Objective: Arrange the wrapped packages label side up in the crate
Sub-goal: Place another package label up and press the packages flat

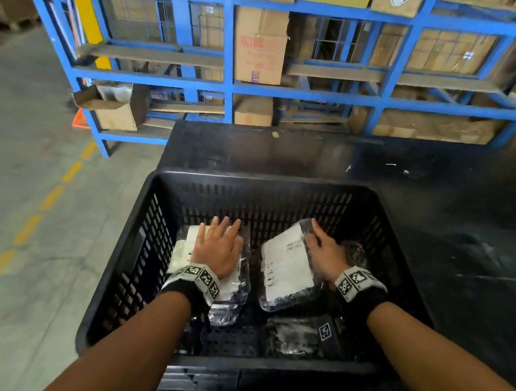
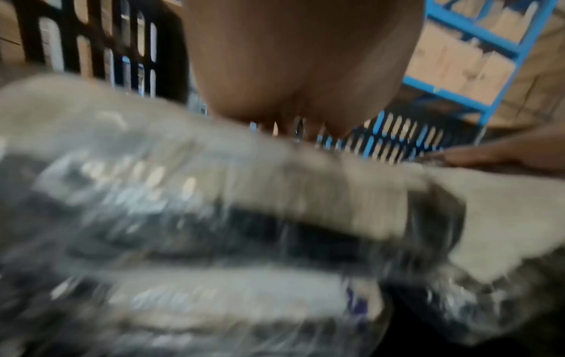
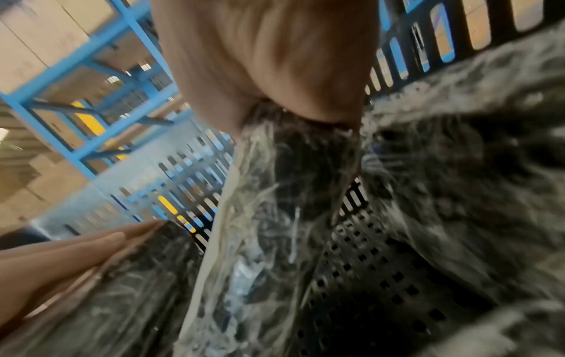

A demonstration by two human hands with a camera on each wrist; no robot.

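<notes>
A black slotted crate (image 1: 252, 182) stands on a dark table. My left hand (image 1: 219, 243) lies flat with straight fingers on a plastic-wrapped package (image 1: 235, 294), white label up, at the crate's left. The left wrist view shows the palm (image 2: 299, 60) over that blurred package (image 2: 183, 193). My right hand (image 1: 322, 250) grips the right edge of a second wrapped package (image 1: 285, 268), which is tilted with its white label facing up-left. In the right wrist view that package (image 3: 275, 205) runs edge-on into the hand (image 3: 269, 60). A third wrapped package (image 1: 294, 338) lies near the front right.
Another wrapped bundle (image 1: 355, 250) sits behind my right hand against the crate's right wall. Blue racking (image 1: 300, 96) with cardboard boxes stands behind the table. A concrete floor with a dashed yellow line (image 1: 29, 228) runs along the left.
</notes>
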